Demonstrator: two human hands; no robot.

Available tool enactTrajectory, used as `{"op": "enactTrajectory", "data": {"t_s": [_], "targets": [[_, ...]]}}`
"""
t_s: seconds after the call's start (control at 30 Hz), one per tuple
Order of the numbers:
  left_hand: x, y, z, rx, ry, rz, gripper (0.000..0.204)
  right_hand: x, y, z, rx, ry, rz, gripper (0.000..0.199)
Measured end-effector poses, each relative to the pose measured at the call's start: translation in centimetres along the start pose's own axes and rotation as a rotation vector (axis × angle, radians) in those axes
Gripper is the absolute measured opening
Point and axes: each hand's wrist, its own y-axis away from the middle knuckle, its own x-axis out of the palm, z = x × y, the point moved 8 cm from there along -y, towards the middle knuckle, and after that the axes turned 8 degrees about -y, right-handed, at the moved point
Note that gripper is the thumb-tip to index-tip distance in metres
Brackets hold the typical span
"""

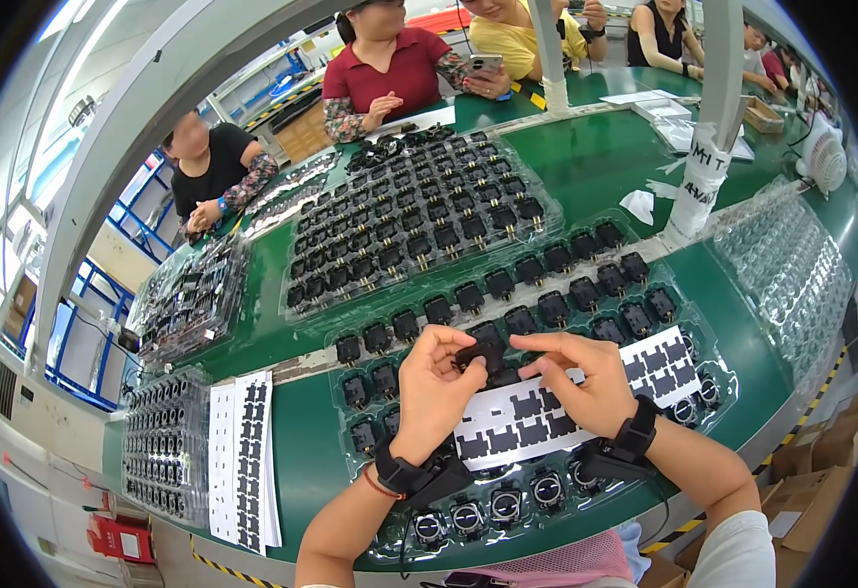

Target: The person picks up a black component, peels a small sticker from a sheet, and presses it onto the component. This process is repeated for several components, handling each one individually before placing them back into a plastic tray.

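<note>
Just left of the right hand (590, 380), whose hold is unclear, the left hand (437, 377) pinches a black part (485, 354).

Dark handwritten lettering (703, 150) is standing out on the white wrapping (688, 218) around a grey post (722, 69), while at lower left a red box (104, 538) is showing a white patch (131, 545), perhaps a label, its print staying too small to read
</note>
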Motion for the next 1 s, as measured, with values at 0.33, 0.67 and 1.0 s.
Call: {"op": "enactTrajectory", "data": {"t_s": [0.33, 0.67, 1.0], "targets": [[0.8, 0.3, 0.4, -0.032, 0.128, 0.059, 0.032, 1.5, 0.6, -0.6, -0.105, 0.278, 0.187, 0.019], [1.4, 0.3, 0.6, -0.036, 0.026, 0.201, 0.027, 2.8, 0.8, -0.7, -0.081, 0.412, 0.371, 0.035], [1.4, 0.4, 0.9, -0.028, 0.056, 0.217, 0.028, 3.2, 1.0, -1.2, -0.08, 0.459, 0.408, 0.043]]}}
